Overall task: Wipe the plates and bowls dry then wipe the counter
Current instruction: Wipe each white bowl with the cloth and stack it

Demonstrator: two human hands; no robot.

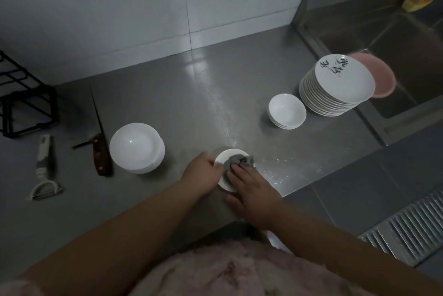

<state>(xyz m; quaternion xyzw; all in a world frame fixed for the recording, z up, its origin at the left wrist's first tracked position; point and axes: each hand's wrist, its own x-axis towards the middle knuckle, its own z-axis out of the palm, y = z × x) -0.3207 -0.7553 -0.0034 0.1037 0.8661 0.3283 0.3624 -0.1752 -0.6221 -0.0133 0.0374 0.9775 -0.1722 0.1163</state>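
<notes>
Kitchen. Steel counter (191, 94) runs into sink (393, 39) at upper right; white tiled wall (119, 7) behind. Stacked plates (335, 89), bowls (287, 111), knife (102, 151), peeler (44, 168) at left.

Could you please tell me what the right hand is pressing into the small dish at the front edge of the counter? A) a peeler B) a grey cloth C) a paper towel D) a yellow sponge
B: the right hand presses a crumpled grey cloth into the small white dish, which the left hand steadies by its rim.
</notes>
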